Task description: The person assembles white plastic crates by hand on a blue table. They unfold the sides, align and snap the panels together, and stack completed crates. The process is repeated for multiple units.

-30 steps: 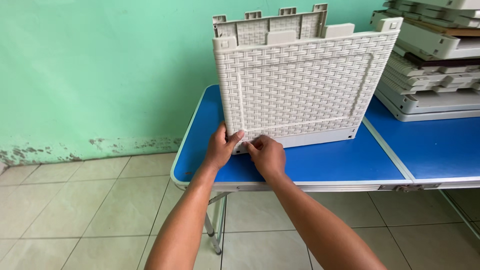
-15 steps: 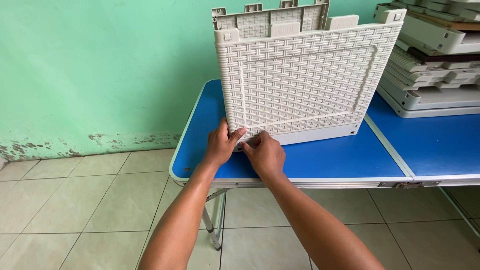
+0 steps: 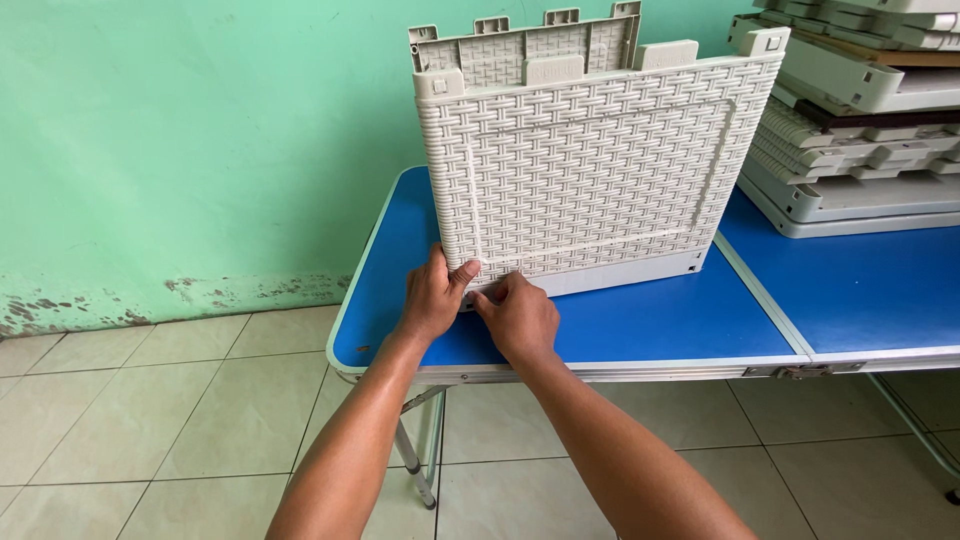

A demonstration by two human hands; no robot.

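A cream plastic panel point(image 3: 590, 170) with a woven wicker pattern stands upright on the blue folding table point(image 3: 660, 325). A second, similar panel point(image 3: 530, 50) stands right behind it, only its notched top edge showing. My left hand point(image 3: 432, 295) grips the front panel's lower left corner, thumb on its face. My right hand point(image 3: 520, 315) sits just to the right, fingertips pinched at the panel's bottom edge near the same corner. Whatever the fingers pinch is hidden.
A stack of more cream and grey plastic panels point(image 3: 860, 110) lies on the table at the back right. A green wall point(image 3: 200, 140) stands behind. Tiled floor point(image 3: 150, 420) lies below, and the table's metal leg point(image 3: 410, 465) shows under its near edge.
The view has shifted slightly, so panel and table sit a little left and lower. Both hands stay at the panel's lower left corner with only small finger movement.
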